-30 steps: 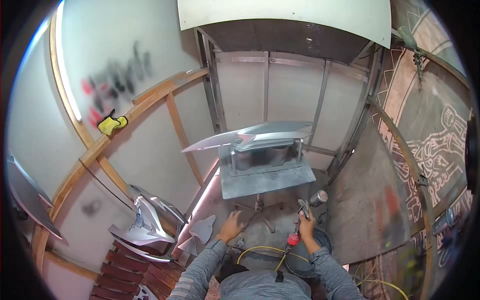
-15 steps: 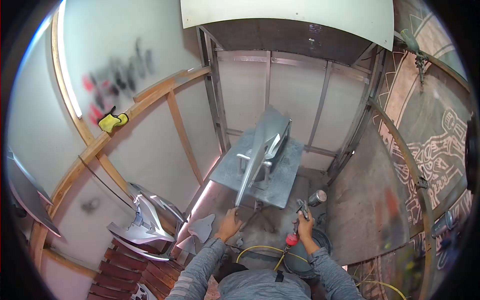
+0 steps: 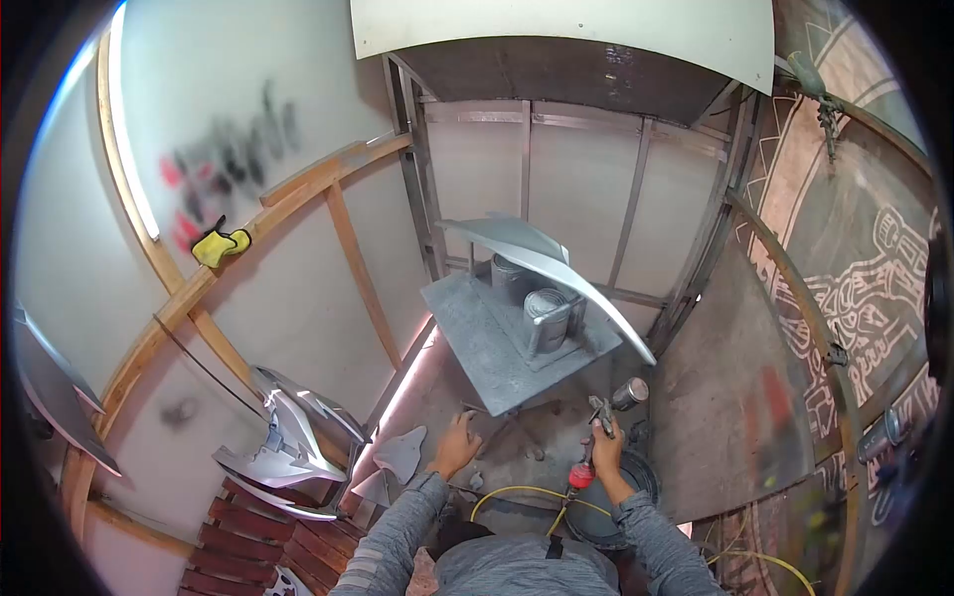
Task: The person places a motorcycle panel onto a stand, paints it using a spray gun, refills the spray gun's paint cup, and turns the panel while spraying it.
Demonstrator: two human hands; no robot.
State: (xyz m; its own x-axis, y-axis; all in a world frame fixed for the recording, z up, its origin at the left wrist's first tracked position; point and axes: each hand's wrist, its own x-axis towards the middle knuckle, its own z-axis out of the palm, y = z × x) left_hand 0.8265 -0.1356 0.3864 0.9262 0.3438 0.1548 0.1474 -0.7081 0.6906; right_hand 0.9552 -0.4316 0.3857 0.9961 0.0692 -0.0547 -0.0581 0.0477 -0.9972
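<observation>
My right hand grips a spray gun with a silver cup. A red fitting and a yellow hose hang below its handle. My left hand holds nothing, its fingers apart, just short of the near edge of a grey-coated board. Over the board lies a long silver vehicle body panel, its narrow end pointing right. Beneath the panel stand two paint-covered cans and a bent metal support. My left hand and the board look apart.
Silver fairing pieces lean at the left above red wooden slats. A black bucket stands beside my right arm. A yellow-and-black glove rests on the wooden rail. Another spray gun hangs at upper right.
The board and the panel have turned; the panel's near end has swung away from my left hand to the right. The cans now show. Both hands stay almost in place.
</observation>
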